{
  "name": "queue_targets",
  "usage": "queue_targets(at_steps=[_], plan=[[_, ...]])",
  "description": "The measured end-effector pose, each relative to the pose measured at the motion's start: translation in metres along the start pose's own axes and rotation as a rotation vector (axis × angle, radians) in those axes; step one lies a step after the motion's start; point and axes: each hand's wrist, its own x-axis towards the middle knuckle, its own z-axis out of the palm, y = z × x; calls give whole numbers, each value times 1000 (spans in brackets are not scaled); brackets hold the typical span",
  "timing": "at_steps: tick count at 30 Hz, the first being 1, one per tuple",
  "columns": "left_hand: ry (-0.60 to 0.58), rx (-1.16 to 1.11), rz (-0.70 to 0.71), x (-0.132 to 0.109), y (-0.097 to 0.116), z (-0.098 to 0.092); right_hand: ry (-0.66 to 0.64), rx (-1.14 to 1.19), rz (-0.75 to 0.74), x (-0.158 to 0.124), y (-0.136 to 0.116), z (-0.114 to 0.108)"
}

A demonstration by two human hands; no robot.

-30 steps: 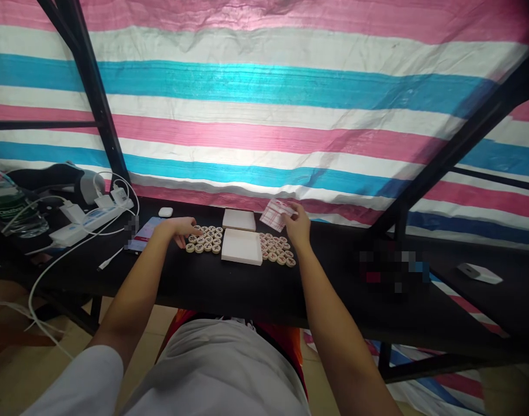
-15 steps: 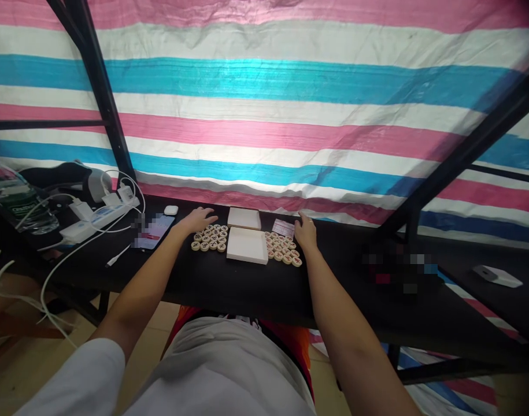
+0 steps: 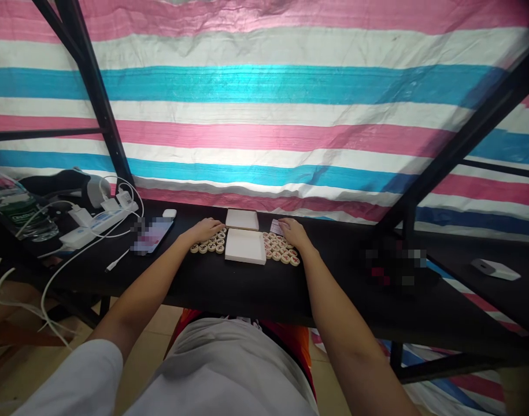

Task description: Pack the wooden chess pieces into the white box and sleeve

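Note:
Round wooden Chinese chess pieces lie in two groups on the black table, on either side of a shallow white box half (image 3: 245, 247). My left hand (image 3: 206, 229) rests over the back of the left pieces (image 3: 211, 248), fingers stretched out to the right and covering some of them. At the right group (image 3: 283, 256), marked in red, my right hand (image 3: 293, 233) reaches over the back corner, fingers pointing left. Its fingertips overlap a small printed card (image 3: 276, 226); whether they press on it is unclear. Behind the front box half lies a second one (image 3: 242, 219).
To the left are a phone (image 3: 154, 236), a small white case (image 3: 169, 214), a cable end (image 3: 117, 261), a power strip (image 3: 97, 225) with plugs, and a water bottle (image 3: 19, 208). A blurred dark item (image 3: 394, 266) and a white block (image 3: 496, 270) lie to the right.
My left hand has shifted right and nearer, over the left pieces. My right hand has moved left from beside the card onto its edge and the back of the right pieces.

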Motion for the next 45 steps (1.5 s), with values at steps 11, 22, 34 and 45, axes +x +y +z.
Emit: queue_targets(at_steps=[11,22,34,45], plan=[[38,-47,63,-6,4,-3,-249,1,-268,-36,-21,-16],[75,-98,-15,-2,-8,0,-300,119,-146,-44,-34,-15],[123,-96,-54,0,-13,-6,-104,186,-129,-41,-18,-19],[111,-182,-85,2,-23,-2,-192,142,149,-33,20,-22]])
